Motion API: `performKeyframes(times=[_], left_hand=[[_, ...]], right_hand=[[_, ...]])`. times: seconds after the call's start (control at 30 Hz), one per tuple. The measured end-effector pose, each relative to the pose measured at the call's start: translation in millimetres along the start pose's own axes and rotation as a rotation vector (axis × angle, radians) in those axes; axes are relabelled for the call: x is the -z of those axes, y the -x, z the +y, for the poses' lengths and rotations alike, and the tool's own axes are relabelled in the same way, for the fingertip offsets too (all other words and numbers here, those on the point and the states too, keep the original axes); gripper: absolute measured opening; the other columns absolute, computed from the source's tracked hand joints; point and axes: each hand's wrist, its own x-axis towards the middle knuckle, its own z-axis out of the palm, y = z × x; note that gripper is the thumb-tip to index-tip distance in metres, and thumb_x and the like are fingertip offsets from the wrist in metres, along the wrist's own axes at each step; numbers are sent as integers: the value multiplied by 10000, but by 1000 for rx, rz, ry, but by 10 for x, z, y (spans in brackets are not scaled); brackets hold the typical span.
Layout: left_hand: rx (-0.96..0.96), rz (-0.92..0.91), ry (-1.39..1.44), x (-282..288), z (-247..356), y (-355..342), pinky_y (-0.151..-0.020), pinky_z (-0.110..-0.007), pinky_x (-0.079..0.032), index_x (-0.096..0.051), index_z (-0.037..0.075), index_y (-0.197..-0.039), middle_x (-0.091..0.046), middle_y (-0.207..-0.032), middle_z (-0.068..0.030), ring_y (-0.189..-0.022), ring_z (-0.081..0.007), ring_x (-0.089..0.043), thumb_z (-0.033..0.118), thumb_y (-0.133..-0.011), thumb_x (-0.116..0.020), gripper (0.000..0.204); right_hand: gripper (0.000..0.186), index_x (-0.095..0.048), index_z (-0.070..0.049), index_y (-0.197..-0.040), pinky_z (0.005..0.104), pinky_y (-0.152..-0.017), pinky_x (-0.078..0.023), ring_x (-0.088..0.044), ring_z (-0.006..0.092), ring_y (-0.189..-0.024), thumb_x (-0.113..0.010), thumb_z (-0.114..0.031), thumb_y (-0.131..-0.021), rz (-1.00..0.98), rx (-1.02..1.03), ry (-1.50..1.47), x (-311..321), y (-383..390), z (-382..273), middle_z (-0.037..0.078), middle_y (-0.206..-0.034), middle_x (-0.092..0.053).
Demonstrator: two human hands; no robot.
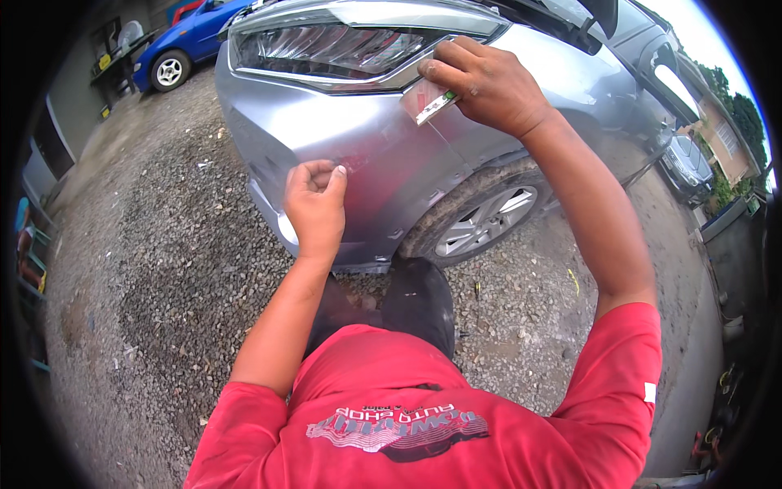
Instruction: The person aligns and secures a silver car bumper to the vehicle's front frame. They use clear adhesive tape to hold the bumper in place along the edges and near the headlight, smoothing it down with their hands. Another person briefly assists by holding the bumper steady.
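Observation:
A silver car bumper (366, 163) curves in front of me, with a reddish reflection across it. Above it sits the headlight (326, 50) in its bright trim. My right hand (493, 88) is closed on a small flat piece (434, 107) with a pale edge and a green spot, held at the seam below the headlight's outer corner. Its exact kind is unclear. My left hand (316, 196) is beside the bumper's front face, fingers curled and thumb against them. Whatever it may hold is hidden, and whether it touches the bumper I cannot tell.
The front wheel (489, 220) stands to the right of my knees (417, 301). Grey gravel (187, 236) covers the ground. A blue car (183, 41) is parked at the far left, another silver car (686, 167) at the far right. Someone sits at the left edge.

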Motion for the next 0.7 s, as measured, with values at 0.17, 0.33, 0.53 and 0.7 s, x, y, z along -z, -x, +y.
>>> performKeyframes(times=[0.17, 0.33, 0.53, 0.7], left_hand=[[-243, 33, -218, -59, 113, -137, -784, -263, -555, -568, -6, -1218, -761, -1026, -108, -831, -93, -727, 49, -952, -808, 362], [-359, 30, -501, -133, 157, -164, -762, -353, -574, -612, 56, -1169, -677, -1118, -99, -746, -183, -734, 47, -918, -810, 320], [-456, 39, -817, -62, 229, -217, -769, -463, -560, -627, 77, -1150, -638, -1102, -98, -879, -299, -710, 129, -888, -852, 349], [-787, -55, -972, -36, 325, -179, -1010, -519, -529, -615, 72, -1329, -631, -1251, -171, -1212, -397, -650, 186, -893, -859, 513]], right_hand=[[318, -644, -219, -1191, 322, -803, -664, -705, 183, -1089, -745, -130, -903, 44, 47, 86, -52, 86, 77, -2, -1148, -664], [289, -646, -226, -1156, 306, -822, -645, -696, 168, -1061, -746, -144, -897, 116, 76, 150, -109, 138, 25, -10, -1131, -650], [270, -638, -227, -1140, 295, -837, -627, -691, 155, -1048, -762, -171, -906, 131, 88, 175, -121, 93, -109, -21, -1128, -644], [239, -645, -225, -1128, 298, -838, -626, -692, 153, -1057, -765, -195, -923, 127, 88, 179, -145, 101, -91, -22, -1138, -643]])
